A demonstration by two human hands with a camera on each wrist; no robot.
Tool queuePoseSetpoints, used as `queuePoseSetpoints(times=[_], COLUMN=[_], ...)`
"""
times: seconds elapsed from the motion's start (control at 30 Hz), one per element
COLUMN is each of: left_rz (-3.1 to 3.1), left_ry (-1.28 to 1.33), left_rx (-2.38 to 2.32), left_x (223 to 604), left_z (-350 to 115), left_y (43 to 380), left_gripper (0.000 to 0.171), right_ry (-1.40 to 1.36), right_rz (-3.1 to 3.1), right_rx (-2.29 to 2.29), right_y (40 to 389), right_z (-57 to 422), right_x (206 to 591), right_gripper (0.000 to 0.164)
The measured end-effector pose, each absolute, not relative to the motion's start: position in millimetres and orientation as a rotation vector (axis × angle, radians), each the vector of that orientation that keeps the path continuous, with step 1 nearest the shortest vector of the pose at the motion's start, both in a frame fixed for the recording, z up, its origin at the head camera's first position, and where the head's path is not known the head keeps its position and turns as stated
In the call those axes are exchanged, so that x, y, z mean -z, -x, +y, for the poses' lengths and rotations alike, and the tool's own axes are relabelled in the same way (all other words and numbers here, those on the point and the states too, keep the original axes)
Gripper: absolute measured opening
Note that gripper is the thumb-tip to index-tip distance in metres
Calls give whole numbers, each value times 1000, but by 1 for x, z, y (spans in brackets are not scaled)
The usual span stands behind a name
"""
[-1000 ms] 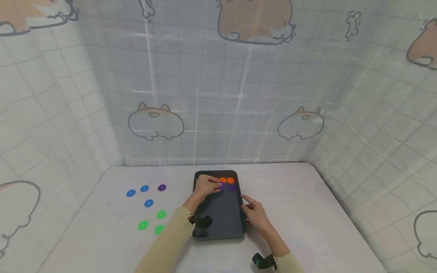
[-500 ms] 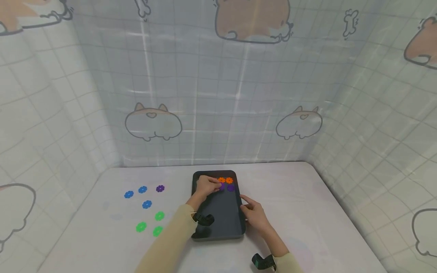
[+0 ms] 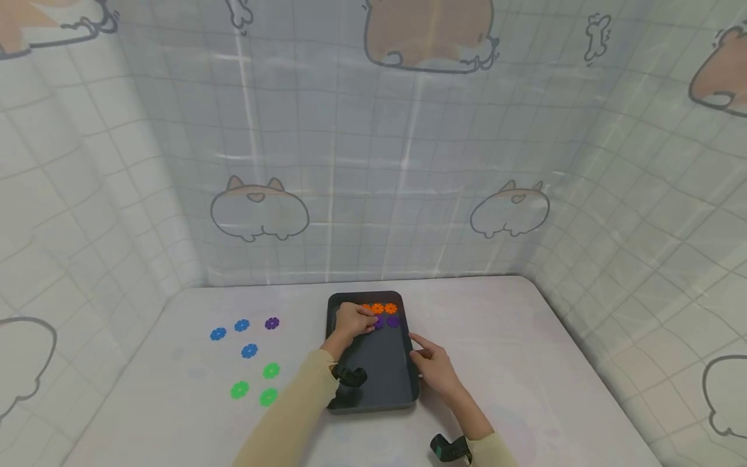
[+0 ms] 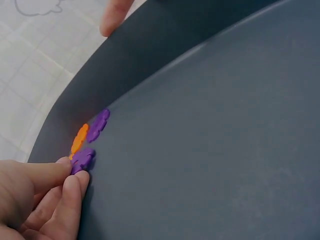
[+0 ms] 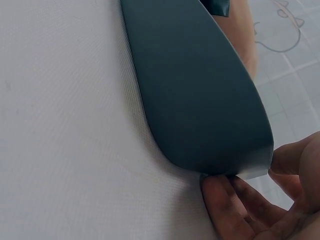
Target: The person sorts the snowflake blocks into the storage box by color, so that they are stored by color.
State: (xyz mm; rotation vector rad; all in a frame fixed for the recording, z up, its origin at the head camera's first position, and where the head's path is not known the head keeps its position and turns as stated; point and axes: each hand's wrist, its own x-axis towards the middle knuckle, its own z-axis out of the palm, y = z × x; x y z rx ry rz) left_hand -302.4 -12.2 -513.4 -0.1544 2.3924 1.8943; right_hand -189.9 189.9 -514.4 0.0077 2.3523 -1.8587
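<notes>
In the head view a dark rectangular tray (image 3: 382,370) lies on the white table. My left hand (image 3: 353,321) reaches over its far part and pinches a purple flower-shaped piece (image 4: 82,160) between thumb and fingers, low against the tray floor. Beside it lies another purple flower piece (image 3: 393,321). Along the far end sits a row of orange flower pieces (image 3: 390,308), partly covered by my left fingers. My right hand (image 3: 438,370) holds the tray's right side wall; in the right wrist view its fingers (image 5: 225,205) are at the wall's lower edge and the thumb is by the rim.
Left of the tray several loose flower pieces lie on the table (image 3: 513,363): a dark purple one (image 3: 272,323), blue ones (image 3: 249,351) and green ones (image 3: 239,390). A patterned curtain (image 3: 373,240) hangs behind the table and along both sides.
My left hand has shifted slightly, showing more of an orange piece at the row's left end. It keeps its pinch on the purple piece. The right hand holds still; the head view drifts slightly.
</notes>
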Motion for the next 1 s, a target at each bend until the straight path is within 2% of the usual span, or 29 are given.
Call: queuePoseSetpoints(times=[1.0], left_rz=[2549], left_ry=[144], left_rx=[-1832], left_x=[520], left_z=[-9], left_y=[303], left_gripper=[7], right_ry=[-25], right_rz=[2398], right_rx=[1840], right_y=[191], right_z=[190], right_x=[518], right_gripper=[44])
